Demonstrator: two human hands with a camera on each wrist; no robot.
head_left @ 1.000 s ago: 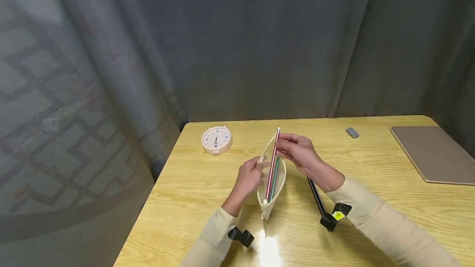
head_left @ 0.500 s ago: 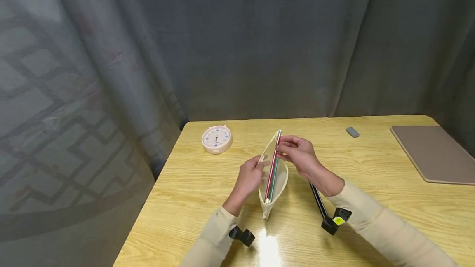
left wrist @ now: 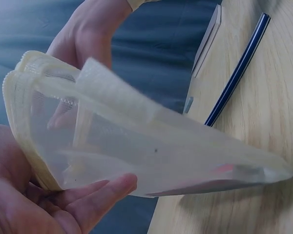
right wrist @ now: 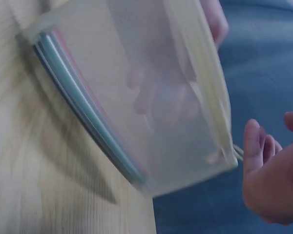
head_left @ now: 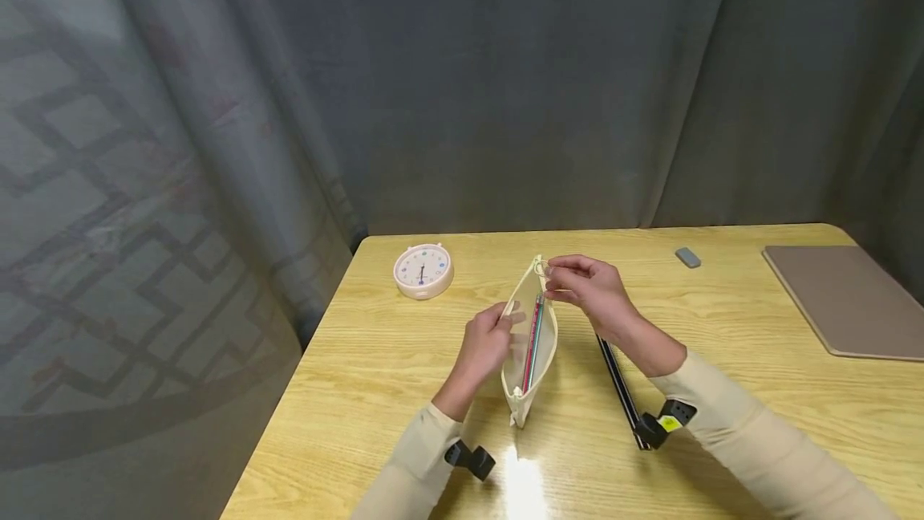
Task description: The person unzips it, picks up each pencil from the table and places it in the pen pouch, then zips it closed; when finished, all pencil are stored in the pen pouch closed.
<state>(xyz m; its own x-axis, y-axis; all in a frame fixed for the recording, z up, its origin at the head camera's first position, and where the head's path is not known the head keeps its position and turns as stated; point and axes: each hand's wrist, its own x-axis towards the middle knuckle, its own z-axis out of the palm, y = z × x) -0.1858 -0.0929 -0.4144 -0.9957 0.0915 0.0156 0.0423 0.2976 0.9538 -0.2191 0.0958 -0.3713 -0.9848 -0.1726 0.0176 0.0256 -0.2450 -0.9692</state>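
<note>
A translucent, cream-edged zip pouch (head_left: pixel 546 347) is held above the table with its mouth gaping upward. My left hand (head_left: pixel 485 346) grips its left rim, thumb outside and fingers inside. Red and teal pencils (head_left: pixel 534 343) lie along the bottom of the pouch, seen through its wall in the right wrist view. At the pouch's far end is my right hand (head_left: pixel 595 295), beside a small cord loop (right wrist: pixel 238 152). Its thumb and fingers are apart in the right wrist view, with nothing between them. Two thin dark sticks (head_left: pixel 618 387), possibly pencils, lie on the table under the right forearm.
A round pale-pink clock (head_left: pixel 423 271) is at the table's back left. Toward the back right lies a small grey block (head_left: pixel 687 257), and a brown flat board or folder (head_left: pixel 844 299) is at the right edge. Grey curtains (head_left: pixel 505 87) hang behind the table (head_left: pixel 346 392).
The red-and-white pencil that stuck up between the right fingers has dropped down into the pouch. My right hand has let go and drawn slightly right. The left hand keeps its grip.
</note>
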